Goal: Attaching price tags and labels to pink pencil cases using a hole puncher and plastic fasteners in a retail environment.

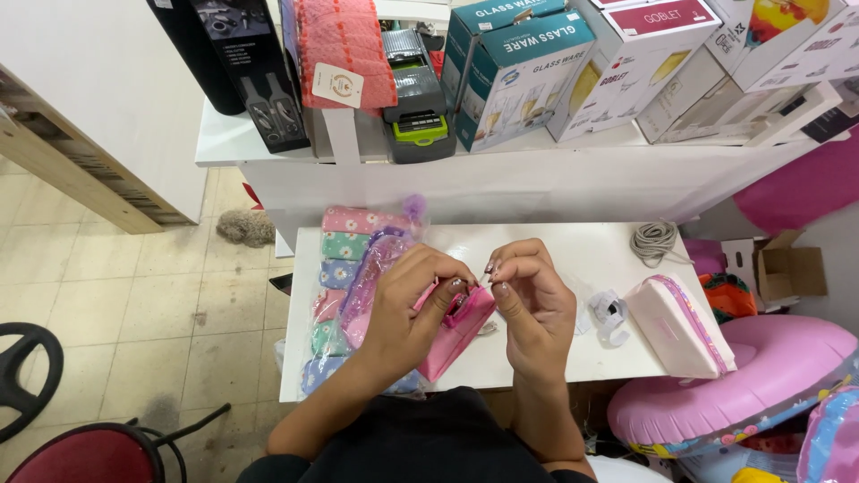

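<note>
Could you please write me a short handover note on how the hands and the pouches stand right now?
Left hand: grips the bright pink pouch from its left side, held just above the white table.
Right hand: fingertips pinch something small at the pouch's top edge, too small to make out.
Nearby: a stack of flowered pouches in clear wrap lies left of the hands; a pale pink pouch lies to the right, with a crumpled clear wrapper beside it and a coiled grey cord behind.
Done: one pouch is out and in hand.
Left: the wrapped stack lies untouched.

Hot-pink pouch (456, 331); pale-pink case (673, 326); white table (573, 255)
</note>
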